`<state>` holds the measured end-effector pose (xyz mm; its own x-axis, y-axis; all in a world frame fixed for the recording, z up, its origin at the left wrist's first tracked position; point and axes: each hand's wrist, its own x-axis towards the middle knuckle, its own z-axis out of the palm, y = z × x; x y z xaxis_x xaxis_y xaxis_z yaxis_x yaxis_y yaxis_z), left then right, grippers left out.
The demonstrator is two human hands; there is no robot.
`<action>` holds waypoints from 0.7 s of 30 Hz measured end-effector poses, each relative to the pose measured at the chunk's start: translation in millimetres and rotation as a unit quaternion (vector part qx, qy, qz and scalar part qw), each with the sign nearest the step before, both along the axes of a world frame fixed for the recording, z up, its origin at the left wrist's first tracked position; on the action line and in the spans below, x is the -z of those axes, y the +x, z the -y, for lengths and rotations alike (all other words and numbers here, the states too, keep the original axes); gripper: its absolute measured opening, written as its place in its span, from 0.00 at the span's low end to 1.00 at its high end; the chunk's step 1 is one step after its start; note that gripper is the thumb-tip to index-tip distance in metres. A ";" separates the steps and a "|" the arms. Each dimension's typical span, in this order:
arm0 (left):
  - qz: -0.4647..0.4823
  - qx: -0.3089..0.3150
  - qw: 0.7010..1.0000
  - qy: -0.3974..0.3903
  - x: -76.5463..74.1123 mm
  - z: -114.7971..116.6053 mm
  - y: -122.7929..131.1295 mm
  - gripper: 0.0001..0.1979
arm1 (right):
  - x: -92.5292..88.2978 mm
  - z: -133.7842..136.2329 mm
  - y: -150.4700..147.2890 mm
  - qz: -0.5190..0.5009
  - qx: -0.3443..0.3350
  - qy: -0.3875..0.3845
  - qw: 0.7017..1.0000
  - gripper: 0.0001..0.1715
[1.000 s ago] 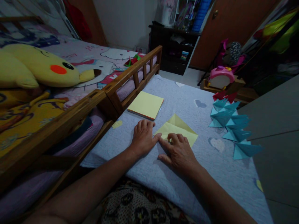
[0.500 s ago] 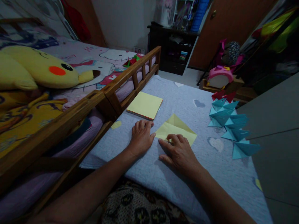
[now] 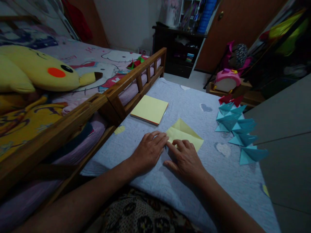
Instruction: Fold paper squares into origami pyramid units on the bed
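A partly folded sheet of yellow origami paper (image 3: 188, 136) lies on the cloth-covered table, creased, with one corner pointing away from me. My right hand (image 3: 184, 158) rests on its near edge, fingers bent and fingertips on the paper, thumb apart. At the paper's left corner, my left hand (image 3: 152, 149) lies with its fingers stretched over the edge and touching it. Both hands cover the near part of the sheet. Beyond my left hand sits a square stack of origami paper (image 3: 150, 109), yellow on top.
Several blue folded paper pieces (image 3: 243, 137) stand along the table's right side, with red ones (image 3: 230, 100) behind them. A wooden bed rail (image 3: 136, 76) borders the table on the left. Past it, a yellow plush toy (image 3: 43, 71) lies on the bed.
My left hand has moved right and slightly nearer to me, onto the left corner of the yellow paper. My right hand has stayed almost in place on the sheet.
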<state>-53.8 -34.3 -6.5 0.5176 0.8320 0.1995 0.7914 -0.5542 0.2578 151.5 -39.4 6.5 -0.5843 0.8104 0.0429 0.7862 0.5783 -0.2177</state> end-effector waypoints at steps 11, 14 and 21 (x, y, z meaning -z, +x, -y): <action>-0.095 0.029 0.995 0.017 2.2 9.9 -2.9 0.19 | 0.7 4.5 5.3 0.013 -0.011 0.004 1.000 0.31; -0.104 0.031 0.994 0.017 1.4 9.7 -2.7 0.19 | 2.7 8.8 13.7 0.009 -0.013 0.010 1.000 0.30; -0.101 0.033 0.994 0.013 5.2 10.2 -5.0 0.19 | 8.3 22.1 40.3 0.003 0.001 0.036 0.999 0.31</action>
<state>-58.8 -44.4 -11.7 0.6023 0.7910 0.1076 0.7875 -0.6108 0.0821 191.8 -61.5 -1.8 -0.5833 0.8064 0.0971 0.7884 0.5909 -0.1708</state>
